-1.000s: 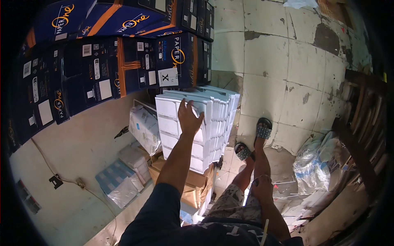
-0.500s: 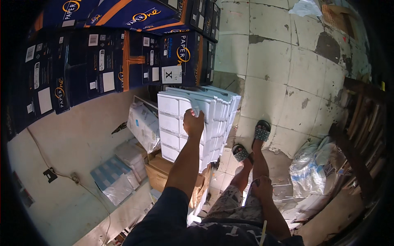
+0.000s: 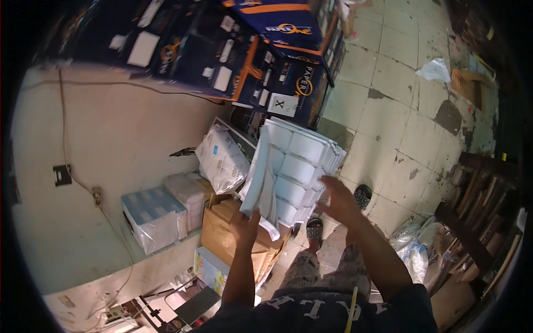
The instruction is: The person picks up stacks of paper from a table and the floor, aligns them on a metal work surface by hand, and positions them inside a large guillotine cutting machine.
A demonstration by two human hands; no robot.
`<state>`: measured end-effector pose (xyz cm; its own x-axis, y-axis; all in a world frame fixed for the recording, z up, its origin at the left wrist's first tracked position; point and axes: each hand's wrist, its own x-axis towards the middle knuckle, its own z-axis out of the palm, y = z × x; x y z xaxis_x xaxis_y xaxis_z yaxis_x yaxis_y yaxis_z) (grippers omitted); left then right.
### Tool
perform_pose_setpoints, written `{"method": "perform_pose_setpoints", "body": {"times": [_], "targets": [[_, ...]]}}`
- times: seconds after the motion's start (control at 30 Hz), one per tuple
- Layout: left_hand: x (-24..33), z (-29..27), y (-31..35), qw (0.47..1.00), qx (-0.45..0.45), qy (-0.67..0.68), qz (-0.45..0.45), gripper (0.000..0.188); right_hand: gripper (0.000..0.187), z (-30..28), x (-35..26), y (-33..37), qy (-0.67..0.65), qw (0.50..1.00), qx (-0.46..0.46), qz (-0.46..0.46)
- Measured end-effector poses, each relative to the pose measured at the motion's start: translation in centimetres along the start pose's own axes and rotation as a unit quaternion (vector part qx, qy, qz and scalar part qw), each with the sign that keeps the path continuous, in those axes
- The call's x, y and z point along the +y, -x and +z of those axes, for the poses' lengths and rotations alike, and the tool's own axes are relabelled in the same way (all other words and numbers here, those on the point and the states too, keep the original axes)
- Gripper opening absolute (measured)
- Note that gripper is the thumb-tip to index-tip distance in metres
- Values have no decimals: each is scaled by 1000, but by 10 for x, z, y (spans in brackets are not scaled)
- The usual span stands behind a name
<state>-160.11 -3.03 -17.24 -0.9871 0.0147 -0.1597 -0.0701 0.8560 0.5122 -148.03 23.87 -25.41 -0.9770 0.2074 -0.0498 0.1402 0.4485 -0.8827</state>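
Observation:
A tall stack of white printed sheets [image 3: 296, 169], marked off in rows of rectangles, rests on or beside a brown carton. My left hand [image 3: 244, 226] is closed on the near left edge of several lifted sheets [image 3: 259, 176], which curve up and away from the stack. My right hand [image 3: 340, 201] is at the stack's right side, fingers apart and thumb stretched out. Its fingertips are close to the sheet edges; whether they touch cannot be made out.
Dark blue cartons [image 3: 191, 47] with orange straps are piled at the far left. A wrapped white package [image 3: 222, 158] leans beside the stack. Plastic-wrapped bundles [image 3: 155, 216] sit on a ledge left of the brown carton [image 3: 222, 225]. Clear plastic bags [image 3: 413, 247] and a wooden rack [image 3: 472, 222] stand right.
My left hand has moved from the stack's top to its near left edge, folding sheets up. My right hand has come from my knee to the stack's right side. The view has shifted.

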Motion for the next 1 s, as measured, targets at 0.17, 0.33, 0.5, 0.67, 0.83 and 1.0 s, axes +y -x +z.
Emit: {"method": "perform_pose_setpoints", "body": {"times": [0.17, 0.33, 0.5, 0.67, 0.83, 1.0], "targets": [[-8, -150, 48, 971, -79, 160, 161, 23, 85, -20, -142, -21, 45, 998, -10, 32], [29, -279, 60, 895, -175, 177, 371, 23, 89, -50, -325, 19, 260, 924, -28, -279], [92, -356, 85, 798, -334, 193, 463, 25, 68, -105, -431, 84, 282, 938, 2, -203], [153, -396, 153, 760, -345, 29, 550, 26, 49, -117, -455, 191, 248, 965, 37, -72], [147, -416, 223, 539, -294, -17, 789, 49, 38, -34, -460, 354, 272, 890, 356, -85], [82, -328, 204, 688, -227, 452, 521, 57, 41, 24, -490, 530, 298, 800, 519, -37]]}}
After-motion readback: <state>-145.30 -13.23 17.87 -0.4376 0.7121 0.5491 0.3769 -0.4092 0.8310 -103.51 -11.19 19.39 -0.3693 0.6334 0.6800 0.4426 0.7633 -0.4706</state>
